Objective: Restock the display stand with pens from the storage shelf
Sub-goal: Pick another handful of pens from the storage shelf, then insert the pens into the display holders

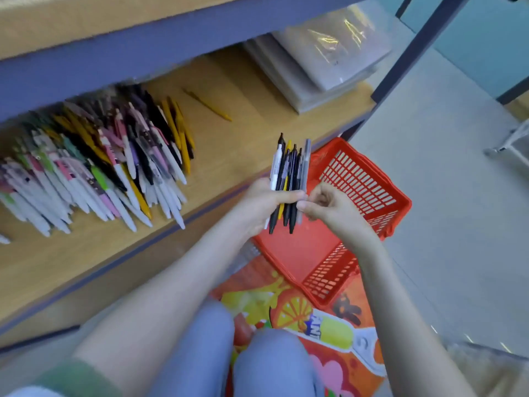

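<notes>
On the shelf (pixel 243 90) at your far left lies the pile (pixel 94 167) of pens, with one yellow pen (pixel 209 106) apart from it. Your left hand (pixel 257 204) grips a bundle (pixel 289 167) upright, its fingers curled round it. Your right hand (pixel 329 207) pinches the grey pen (pixel 305 159) at the bundle's right edge, above the red basket (pixel 357 179) on the floor.

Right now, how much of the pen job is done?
Done: a bunch of pens is picked from the shelf pile. In hand: the left hand grips it, the right hand pinches its edge. Left: the red basket below looks empty, and no display stand is in view, so restocking hasn't started.
</notes>
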A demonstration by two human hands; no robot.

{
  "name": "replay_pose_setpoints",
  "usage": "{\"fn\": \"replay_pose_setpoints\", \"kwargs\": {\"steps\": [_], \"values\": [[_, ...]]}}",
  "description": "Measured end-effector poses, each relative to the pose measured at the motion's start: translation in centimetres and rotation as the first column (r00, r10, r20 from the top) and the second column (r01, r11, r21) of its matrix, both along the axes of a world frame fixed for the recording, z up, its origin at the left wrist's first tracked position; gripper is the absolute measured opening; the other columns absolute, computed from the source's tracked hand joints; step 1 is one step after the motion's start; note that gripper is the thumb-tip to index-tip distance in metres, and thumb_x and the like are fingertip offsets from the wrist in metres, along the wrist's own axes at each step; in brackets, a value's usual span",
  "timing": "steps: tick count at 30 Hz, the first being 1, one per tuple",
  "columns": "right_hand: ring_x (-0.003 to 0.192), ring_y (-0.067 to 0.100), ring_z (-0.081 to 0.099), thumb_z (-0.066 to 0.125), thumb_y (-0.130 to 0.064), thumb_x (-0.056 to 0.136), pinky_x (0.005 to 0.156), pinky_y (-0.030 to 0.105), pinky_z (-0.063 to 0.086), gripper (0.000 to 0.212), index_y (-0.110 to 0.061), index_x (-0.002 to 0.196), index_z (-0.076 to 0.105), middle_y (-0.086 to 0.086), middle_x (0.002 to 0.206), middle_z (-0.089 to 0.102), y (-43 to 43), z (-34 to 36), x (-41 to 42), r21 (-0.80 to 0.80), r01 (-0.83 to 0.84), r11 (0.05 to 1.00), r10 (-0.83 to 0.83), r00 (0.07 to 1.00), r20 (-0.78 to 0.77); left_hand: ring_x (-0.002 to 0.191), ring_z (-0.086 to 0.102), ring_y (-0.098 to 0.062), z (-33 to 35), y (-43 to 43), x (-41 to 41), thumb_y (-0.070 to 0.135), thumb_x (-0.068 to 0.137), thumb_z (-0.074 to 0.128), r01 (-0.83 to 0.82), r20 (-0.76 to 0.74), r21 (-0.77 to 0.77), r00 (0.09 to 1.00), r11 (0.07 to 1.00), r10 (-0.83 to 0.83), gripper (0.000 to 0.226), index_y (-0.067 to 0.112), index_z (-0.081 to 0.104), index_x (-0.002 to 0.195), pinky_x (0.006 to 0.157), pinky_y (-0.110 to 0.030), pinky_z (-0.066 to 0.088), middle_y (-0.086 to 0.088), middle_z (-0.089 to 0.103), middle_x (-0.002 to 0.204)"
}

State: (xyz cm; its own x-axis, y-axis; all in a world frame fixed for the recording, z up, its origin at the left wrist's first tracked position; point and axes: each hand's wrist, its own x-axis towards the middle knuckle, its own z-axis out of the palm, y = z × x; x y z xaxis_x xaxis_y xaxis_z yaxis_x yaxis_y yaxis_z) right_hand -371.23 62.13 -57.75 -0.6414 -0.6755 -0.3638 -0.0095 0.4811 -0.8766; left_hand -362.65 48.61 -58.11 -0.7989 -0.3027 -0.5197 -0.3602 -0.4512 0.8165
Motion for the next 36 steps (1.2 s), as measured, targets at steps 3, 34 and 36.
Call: {"fn": "replay_pose_setpoints", "kwargs": {"steps": [3, 34, 36], "values": [[0.078, 0.015, 0.06, 0.069, -0.032, 0.079, 0.07, 0.03, 0.049, 0.035, -0.013, 0.105, 0.057, 0.004, 0.089, 0.062, 1.7, 3.5, 1.0, -0.056, 0.096, 0.994, -0.091, 0.992, 0.091, 0.059, 0.062, -0.024, 3.1, 1.6, 1.7, -0.003, 0.083, 0.064, 0.168, 0.009, -0.015, 0.986, 0.986, -0.167, 0.011, -0.009, 0.063, 0.092, 0.061, -0.028, 0.049, -0.016, 0.066, 0.067], [0.068, 0.015, 0.055, 0.053, -0.022, 0.096, 0.067, 0.029, 0.047, 0.023, 0.0, 0.097, 0.06, 0.009, 0.078, 0.058, -14.3, 55.9, 8.6, -0.315, -0.509, 0.801, 0.53, 0.848, -0.022, 0.1, 0.064, -0.038, 55.3, -8.3, 18.9, 0.013, 0.084, 0.073, -0.083, -0.068, -0.352, 0.996, 0.932, 0.063, 0.036, 0.003, 0.056, 0.113, 0.091, -0.046, 0.053, -0.024, 0.065, 0.104], [0.067, 0.012, 0.058, 0.052, -0.019, 0.096, 0.067, 0.026, 0.048, 0.018, -0.004, 0.101, 0.062, 0.006, 0.079, 0.061, -17.3, 58.2, 10.0, -0.331, -0.556, 0.762, 0.564, 0.822, -0.081, 0.082, 0.065, -0.029, 57.1, -10.5, 21.0, 0.012, 0.087, 0.069, -0.171, -0.06, -0.422, 0.985, 0.891, 0.161, 0.022, 0.001, 0.057, 0.102, 0.075, -0.034, 0.054, -0.016, 0.062, 0.089]]}}
